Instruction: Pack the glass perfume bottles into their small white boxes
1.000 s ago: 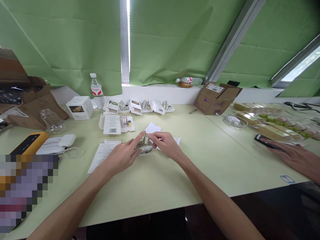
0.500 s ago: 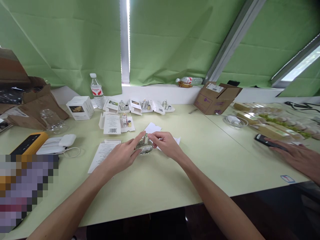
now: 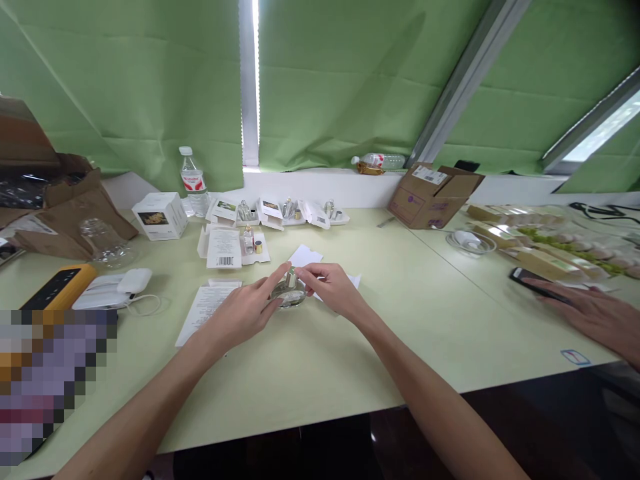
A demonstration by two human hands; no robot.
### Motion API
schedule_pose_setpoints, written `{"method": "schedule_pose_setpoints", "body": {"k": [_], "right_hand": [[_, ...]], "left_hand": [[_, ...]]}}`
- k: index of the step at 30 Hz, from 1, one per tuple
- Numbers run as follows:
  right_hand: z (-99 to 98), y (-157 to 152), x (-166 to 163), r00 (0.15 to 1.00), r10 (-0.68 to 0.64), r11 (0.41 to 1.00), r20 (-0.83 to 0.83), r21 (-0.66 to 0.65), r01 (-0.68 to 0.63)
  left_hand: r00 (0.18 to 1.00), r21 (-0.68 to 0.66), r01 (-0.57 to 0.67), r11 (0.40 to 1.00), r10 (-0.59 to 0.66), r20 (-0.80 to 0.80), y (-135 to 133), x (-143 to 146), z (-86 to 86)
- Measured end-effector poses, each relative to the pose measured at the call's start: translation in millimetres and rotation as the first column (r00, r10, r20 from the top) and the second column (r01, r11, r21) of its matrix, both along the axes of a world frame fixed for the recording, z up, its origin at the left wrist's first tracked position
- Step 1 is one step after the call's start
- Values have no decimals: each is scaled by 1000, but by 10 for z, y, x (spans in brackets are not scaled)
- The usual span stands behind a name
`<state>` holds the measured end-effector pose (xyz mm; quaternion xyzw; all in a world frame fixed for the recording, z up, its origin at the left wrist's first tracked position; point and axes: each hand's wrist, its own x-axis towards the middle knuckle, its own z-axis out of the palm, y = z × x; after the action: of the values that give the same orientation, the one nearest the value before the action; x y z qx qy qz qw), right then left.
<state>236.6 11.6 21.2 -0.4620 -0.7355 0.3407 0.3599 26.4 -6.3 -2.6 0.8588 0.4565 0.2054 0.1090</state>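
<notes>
A squat clear glass perfume bottle (image 3: 291, 298) stands upright on the table between my hands. Its silvery cap (image 3: 291, 277) points up. My left hand (image 3: 245, 310) is closed around the bottle's left side, with the index finger reaching up to the cap. From the right, the thumb and fingers of my right hand (image 3: 333, 288) pinch the cap. White paper pieces (image 3: 306, 255) lie behind and beside the bottle. An unfolded printed carton (image 3: 207, 310) lies partly behind my left hand. Farther back, an opened carton (image 3: 223, 250) holds a small bottle (image 3: 249, 241) in a white tray.
Several opened perfume boxes (image 3: 273, 213) line the back, near a white box (image 3: 161, 217) and a water bottle (image 3: 194, 183). A cardboard box (image 3: 425, 200) stands back right. Another person's hand (image 3: 595, 313) rests on a black phone-like object (image 3: 530, 280) at right.
</notes>
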Motion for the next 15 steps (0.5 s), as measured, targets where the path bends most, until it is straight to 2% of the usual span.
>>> {"method": "schedule_pose_setpoints", "body": {"k": [15], "right_hand": [[18,-1,-2,1000,8,1000,6,5,-8]], "left_hand": [[999,-13,11,1000,-10,35,2,-2,3]]}}
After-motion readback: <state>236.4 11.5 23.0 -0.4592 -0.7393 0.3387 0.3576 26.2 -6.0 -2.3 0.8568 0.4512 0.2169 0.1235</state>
